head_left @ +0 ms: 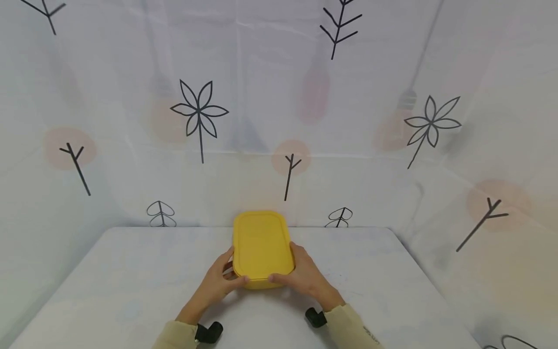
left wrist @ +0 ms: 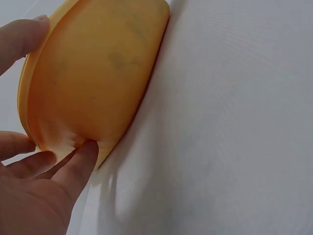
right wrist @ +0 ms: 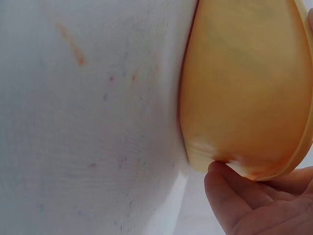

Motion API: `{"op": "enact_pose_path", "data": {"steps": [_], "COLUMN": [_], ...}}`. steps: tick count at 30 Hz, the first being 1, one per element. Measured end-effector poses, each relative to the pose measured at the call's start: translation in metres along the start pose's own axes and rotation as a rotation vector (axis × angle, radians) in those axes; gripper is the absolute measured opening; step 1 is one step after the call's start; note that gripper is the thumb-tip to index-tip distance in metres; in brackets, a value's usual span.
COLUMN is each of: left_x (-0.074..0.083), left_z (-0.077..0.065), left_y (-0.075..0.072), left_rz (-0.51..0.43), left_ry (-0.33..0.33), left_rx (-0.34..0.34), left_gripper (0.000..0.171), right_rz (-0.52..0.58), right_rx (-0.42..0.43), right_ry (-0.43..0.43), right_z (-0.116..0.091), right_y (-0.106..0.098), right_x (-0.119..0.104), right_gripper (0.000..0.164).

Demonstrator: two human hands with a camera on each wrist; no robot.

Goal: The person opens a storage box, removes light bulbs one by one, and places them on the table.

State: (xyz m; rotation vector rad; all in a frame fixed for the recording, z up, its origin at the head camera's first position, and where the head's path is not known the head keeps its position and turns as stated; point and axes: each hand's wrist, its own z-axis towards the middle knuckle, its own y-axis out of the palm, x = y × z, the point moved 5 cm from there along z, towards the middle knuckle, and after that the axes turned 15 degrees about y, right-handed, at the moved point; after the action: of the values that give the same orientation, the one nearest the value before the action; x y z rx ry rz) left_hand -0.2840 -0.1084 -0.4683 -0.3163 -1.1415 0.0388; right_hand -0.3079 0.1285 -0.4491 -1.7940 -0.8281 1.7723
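A yellow plastic container with a yellow lid (head_left: 262, 242) stands at the middle of the white table, its lid closed on top. My left hand (head_left: 219, 277) grips its left side, thumb at the near left corner of the rim. From the right, my right hand (head_left: 306, 271) holds it the same way, thumb on the near edge. In the left wrist view, fingertips press the container's wall (left wrist: 98, 73) low down, close to the table. The right wrist view shows fingers (right wrist: 230, 191) against the opposite wall (right wrist: 239, 93). What is inside is hidden by the lid.
The white table (head_left: 131, 291) bears small coloured stains, such as an orange smear (right wrist: 73, 46) in the right wrist view. Behind it hangs a pale cloth backdrop (head_left: 261, 121) with plant drawings. Black wrist straps (head_left: 209, 333) sit at both beige sleeves (head_left: 176, 335).
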Motion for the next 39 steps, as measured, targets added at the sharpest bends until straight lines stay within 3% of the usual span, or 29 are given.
{"op": "enact_pose_path", "data": {"steps": [5, 17, 33, 39], "left_x": [0.0049, 0.0065, 0.0074, 0.0076], "left_z": [0.0017, 0.0007, 0.0005, 0.0003], "left_y": [0.0016, 0.0006, -0.0016, -0.0029], "left_rz": [0.028, 0.09, 0.062, 0.158], "left_ry": [0.061, 0.116, 0.137, 0.103], "left_rx": [-0.007, 0.009, 0.043, 0.041], "left_gripper": [0.105, 0.109, 0.102, 0.103], "right_rz": [-0.028, -0.017, -0.004, -0.004], "right_rx": [0.003, 0.024, 0.059, 0.063], "right_ry": [-0.004, -0.043, -0.053, -0.045], "right_z": [0.0004, 0.0023, 0.0011, 0.0011], "right_y": [-0.0028, -0.0038, -0.0046, -0.0043], "right_x": [0.0032, 0.0039, 0.0026, 0.003], "right_gripper": [0.119, 0.12, 0.12, 0.119]}}
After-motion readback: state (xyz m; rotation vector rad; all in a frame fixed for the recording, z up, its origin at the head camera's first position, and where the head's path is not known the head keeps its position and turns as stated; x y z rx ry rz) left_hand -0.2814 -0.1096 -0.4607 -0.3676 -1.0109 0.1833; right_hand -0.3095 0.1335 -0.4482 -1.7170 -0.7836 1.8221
